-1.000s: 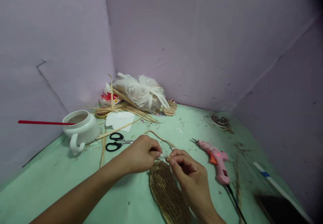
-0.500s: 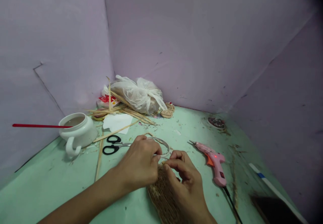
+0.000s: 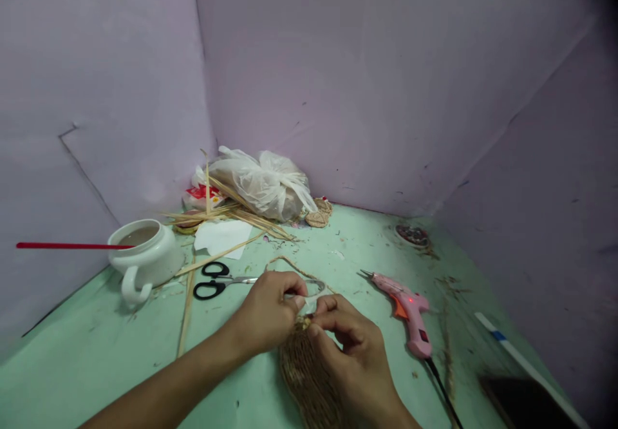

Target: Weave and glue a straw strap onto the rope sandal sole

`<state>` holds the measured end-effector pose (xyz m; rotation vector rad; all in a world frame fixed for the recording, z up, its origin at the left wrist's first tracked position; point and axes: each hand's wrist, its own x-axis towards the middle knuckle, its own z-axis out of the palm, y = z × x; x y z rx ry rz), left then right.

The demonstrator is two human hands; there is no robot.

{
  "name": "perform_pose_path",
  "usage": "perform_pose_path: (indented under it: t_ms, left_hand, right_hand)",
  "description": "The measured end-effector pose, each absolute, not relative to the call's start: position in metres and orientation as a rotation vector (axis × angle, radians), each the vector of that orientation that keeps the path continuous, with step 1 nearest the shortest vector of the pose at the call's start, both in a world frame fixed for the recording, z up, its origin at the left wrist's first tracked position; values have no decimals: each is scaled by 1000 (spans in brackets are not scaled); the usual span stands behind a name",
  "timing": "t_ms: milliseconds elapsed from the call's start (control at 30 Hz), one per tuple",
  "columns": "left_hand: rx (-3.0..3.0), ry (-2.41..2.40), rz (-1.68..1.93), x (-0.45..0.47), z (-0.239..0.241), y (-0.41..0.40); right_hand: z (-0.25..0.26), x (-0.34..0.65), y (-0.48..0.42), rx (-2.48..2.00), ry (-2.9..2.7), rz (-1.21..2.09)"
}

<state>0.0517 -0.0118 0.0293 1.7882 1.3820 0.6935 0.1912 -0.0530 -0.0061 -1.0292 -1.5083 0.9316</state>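
Note:
A brown bundle of ridged cord [image 3: 309, 377] hangs down toward me below my hands, its pale top end at my fingertips. My left hand [image 3: 273, 313] is closed at a pale, thin ring [image 3: 321, 287], whose near part its fingers hide. The fingers of my right hand [image 3: 355, 345] pinch the top of the cord bundle, close beside the left fingertips. Scissors with black handles [image 3: 212, 281] lie just left of my left hand, their blades partly behind it. Beyond the hands curves a thin tan cord [image 3: 290, 261].
On the right lies a pink glue gun [image 3: 410, 313], red light lit. A white pot [image 3: 154, 258] with a red stick [image 3: 72, 246] stands left. Dry straw strips [image 3: 241, 210], white paper [image 3: 222, 237] and a tied plastic bag [image 3: 265, 184] are at the back. A small dish [image 3: 412, 236] sits back right.
My hands have turned slightly and the ring sits lower and flatter. More of the cord bundle's pale top end and of the tan cord behind shows. The view has shifted slightly.

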Motion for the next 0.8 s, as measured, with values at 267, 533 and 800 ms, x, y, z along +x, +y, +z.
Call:
perform_pose_path:
  t_ms: [267, 533, 800]
  left_hand:
    - [2006, 1695, 1000, 3, 24, 34]
    - [2126, 1119, 812, 30, 42, -4]
    - [2306, 1245, 769, 43, 43, -17]
  right_hand:
    - [-5, 195, -48, -1018, -1387, 1095]
    - [-12, 197, -44, -1045, -1338, 1134]
    - [-7, 196, -48, -1053, -1342, 1170]
